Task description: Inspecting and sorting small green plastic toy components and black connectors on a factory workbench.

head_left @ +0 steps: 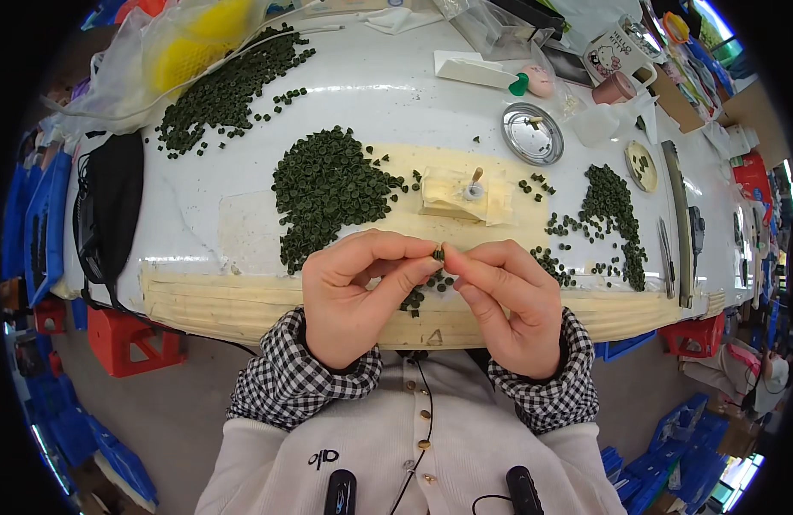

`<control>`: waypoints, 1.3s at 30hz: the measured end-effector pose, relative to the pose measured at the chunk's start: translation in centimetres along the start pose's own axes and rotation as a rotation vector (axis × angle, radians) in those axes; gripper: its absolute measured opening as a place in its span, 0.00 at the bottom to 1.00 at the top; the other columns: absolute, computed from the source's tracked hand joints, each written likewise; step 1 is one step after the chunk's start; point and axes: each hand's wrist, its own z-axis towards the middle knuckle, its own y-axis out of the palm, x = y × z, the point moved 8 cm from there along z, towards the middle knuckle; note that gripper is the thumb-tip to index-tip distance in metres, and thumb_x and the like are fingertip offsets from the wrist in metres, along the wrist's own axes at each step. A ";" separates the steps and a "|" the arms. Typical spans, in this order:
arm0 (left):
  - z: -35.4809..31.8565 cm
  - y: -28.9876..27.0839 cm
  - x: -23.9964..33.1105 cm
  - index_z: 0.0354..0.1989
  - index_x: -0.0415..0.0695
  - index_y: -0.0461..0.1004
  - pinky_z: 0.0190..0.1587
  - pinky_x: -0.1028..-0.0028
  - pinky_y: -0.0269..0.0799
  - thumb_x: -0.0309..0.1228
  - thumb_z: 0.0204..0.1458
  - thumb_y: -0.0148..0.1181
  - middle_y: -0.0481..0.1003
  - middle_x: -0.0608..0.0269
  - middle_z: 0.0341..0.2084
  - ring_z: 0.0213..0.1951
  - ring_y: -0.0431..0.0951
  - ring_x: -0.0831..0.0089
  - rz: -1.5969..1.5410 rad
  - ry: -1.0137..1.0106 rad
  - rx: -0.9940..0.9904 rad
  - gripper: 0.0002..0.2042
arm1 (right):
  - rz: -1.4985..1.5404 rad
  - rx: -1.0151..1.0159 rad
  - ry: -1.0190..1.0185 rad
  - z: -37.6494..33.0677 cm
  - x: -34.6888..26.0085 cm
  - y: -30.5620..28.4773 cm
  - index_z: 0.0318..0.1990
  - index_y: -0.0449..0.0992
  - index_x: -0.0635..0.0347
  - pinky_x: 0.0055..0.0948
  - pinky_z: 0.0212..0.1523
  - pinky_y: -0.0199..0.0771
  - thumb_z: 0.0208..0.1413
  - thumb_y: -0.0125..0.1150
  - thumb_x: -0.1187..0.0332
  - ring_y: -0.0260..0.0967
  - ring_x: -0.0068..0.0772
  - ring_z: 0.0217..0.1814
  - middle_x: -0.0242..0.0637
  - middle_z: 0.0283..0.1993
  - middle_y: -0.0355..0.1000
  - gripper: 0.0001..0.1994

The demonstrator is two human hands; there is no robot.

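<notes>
A small dark green piece point(438, 253) sits pinched between the fingertips of both hands, held above the near edge of the white table point(199, 197). The left hand point(358, 296) presses it with thumb and forefinger closed together, and the right hand point(504, 300) meets it from the other side, its thumb and forefinger likewise pressed onto the same piece. Below the fingertips, a few loose green pieces point(414, 299) lie on the taped near edge of the table. Just beyond the left hand, toward the middle of the table, lies a dense heap of green pieces point(328, 189). A small taped block with a peg point(465, 196) stands beyond the hands. Toward the right edge a scattered band of green pieces point(611, 215) trails down. A round metal lid point(532, 133) rests further back, and another green pile point(229, 90) spreads near the far left corner. A black bag point(113, 202) lies at the left edge.
</notes>
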 end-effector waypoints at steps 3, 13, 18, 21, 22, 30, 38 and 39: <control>0.0 0.0 0.0 0.41 0.32 0.76 0.43 0.78 0.77 0.14 0.54 0.58 0.78 0.56 0.35 0.37 0.80 0.75 0.003 0.008 0.002 0.07 | -0.001 0.002 -0.004 0.0 0.0 0.0 0.52 0.77 0.66 0.23 0.34 0.72 0.53 0.60 0.81 0.71 0.31 0.34 0.41 0.39 0.72 0.17; 0.0 -0.2 0.0 0.40 0.33 0.78 0.40 0.80 0.76 0.16 0.51 0.62 0.79 0.58 0.34 0.36 0.79 0.77 0.003 0.004 0.025 0.07 | -0.037 0.029 0.019 0.0 -0.2 -0.3 0.51 0.77 0.66 0.23 0.35 0.72 0.52 0.60 0.82 0.72 0.31 0.34 0.42 0.40 0.73 0.17; -0.5 -1.6 1.7 0.35 0.33 0.79 0.35 0.79 0.75 0.16 0.48 0.65 0.79 0.57 0.30 0.31 0.79 0.75 0.315 0.098 0.025 0.06 | -0.298 0.270 0.093 -0.9 0.6 -6.3 0.40 0.78 0.67 0.25 0.37 0.71 0.50 0.63 0.82 0.71 0.33 0.35 0.42 0.36 0.74 0.10; -1.4 -2.2 2.9 0.33 0.34 0.79 0.33 0.77 0.74 0.15 0.46 0.65 0.79 0.56 0.30 0.29 0.80 0.70 0.640 0.217 -0.032 0.06 | -0.529 0.176 0.104 -2.0 0.8 -7.0 0.34 0.78 0.65 0.29 0.36 0.69 0.45 0.66 0.80 0.68 0.36 0.35 0.39 0.33 0.73 0.08; -1.8 -2.2 3.0 0.32 0.35 0.78 0.32 0.74 0.74 0.15 0.44 0.65 0.78 0.55 0.29 0.29 0.79 0.64 0.722 0.215 -0.035 0.07 | -0.604 0.117 0.093 -2.3 0.8 -6.6 0.33 0.78 0.64 0.30 0.35 0.68 0.43 0.67 0.80 0.67 0.38 0.35 0.38 0.32 0.72 0.08; -2.7 -1.0 2.6 0.36 0.36 0.79 0.31 0.73 0.73 0.15 0.45 0.63 0.77 0.54 0.30 0.31 0.78 0.63 0.903 0.344 -0.074 0.09 | -0.759 0.091 0.056 -3.2 1.0 -4.6 0.29 0.77 0.60 0.34 0.36 0.64 0.40 0.69 0.77 0.64 0.39 0.36 0.34 0.29 0.68 0.08; -2.5 -1.3 2.9 0.38 0.37 0.78 0.31 0.73 0.74 0.15 0.47 0.62 0.78 0.54 0.30 0.30 0.78 0.65 0.821 0.313 -0.078 0.09 | -0.785 0.122 -0.010 -2.9 0.6 -4.4 0.30 0.76 0.59 0.36 0.40 0.64 0.41 0.70 0.74 0.64 0.38 0.37 0.33 0.30 0.68 0.09; -2.6 -1.3 2.9 0.38 0.37 0.78 0.30 0.73 0.73 0.15 0.47 0.62 0.78 0.54 0.30 0.30 0.78 0.65 0.816 0.321 -0.071 0.09 | -0.792 0.126 -0.013 -3.0 0.6 -4.4 0.31 0.76 0.59 0.37 0.40 0.63 0.41 0.70 0.74 0.64 0.38 0.37 0.33 0.30 0.68 0.09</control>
